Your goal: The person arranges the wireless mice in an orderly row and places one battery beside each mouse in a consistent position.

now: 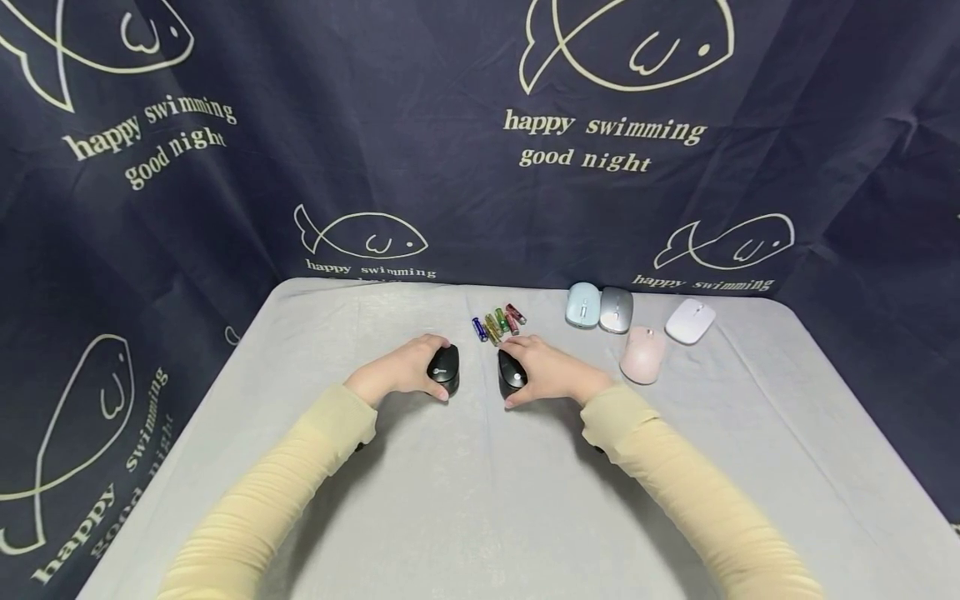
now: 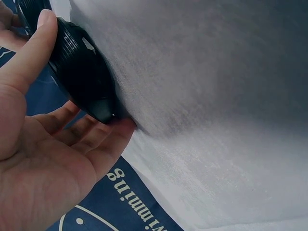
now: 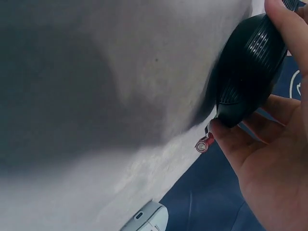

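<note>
Two black computer mice sit near the middle of the table, a short gap apart. My left hand (image 1: pixel 408 367) grips the left black mouse (image 1: pixel 444 368) between thumb and fingers, the thumb on its near end. In the left wrist view its ribbed side (image 2: pixel 77 62) faces the camera. The right black mouse (image 1: pixel 512 372) is held the same way by my right hand (image 1: pixel 551 371), fingers at its far end and thumb at the near end. Just beyond this mouse lies a cluster of small coloured batteries (image 1: pixel 502 323), blue, gold, green and red.
At the back right of the white-covered table (image 1: pixel 480 500) are a light blue mouse (image 1: pixel 582 305), a grey mouse (image 1: pixel 616 310), a pink mouse (image 1: pixel 643 355) and a white mouse (image 1: pixel 691 321). A dark blue curtain (image 1: pixel 465 167) with fish prints hangs behind the table.
</note>
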